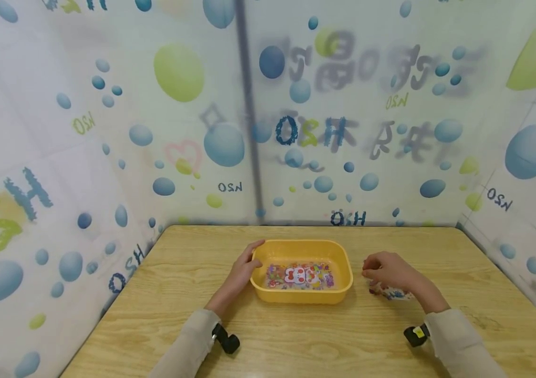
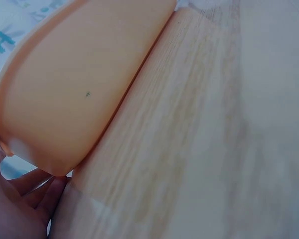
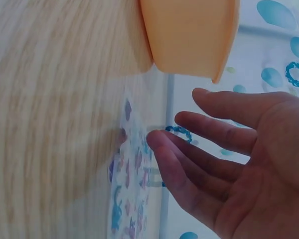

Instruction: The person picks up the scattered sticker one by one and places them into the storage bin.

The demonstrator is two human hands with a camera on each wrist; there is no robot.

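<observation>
A yellow plastic basin (image 1: 302, 297) sits on the wooden table. Lying on its floor is a colorful piece printed with white cartoon faces (image 1: 298, 275). My left hand (image 1: 244, 266) grips the basin's left end, thumb over the rim and fingers along the outside; the left wrist view shows those fingers (image 2: 46, 191) low against its wall. To the basin's right, my right hand (image 1: 388, 270) hovers over a clear sheet with small colorful prints (image 1: 397, 294). In the right wrist view its fingers are loosely bent and spread, nothing between them, and the printed sheet (image 3: 127, 184) lies beneath, partly hidden in the head view.
The wooden table (image 1: 305, 341) extends around the basin. Behind it and at both sides hang pale curtains (image 1: 296, 178) with blue and green bubble prints. A black wrist camera (image 1: 225, 338) is worn on the left wrist and another (image 1: 416, 335) on the right.
</observation>
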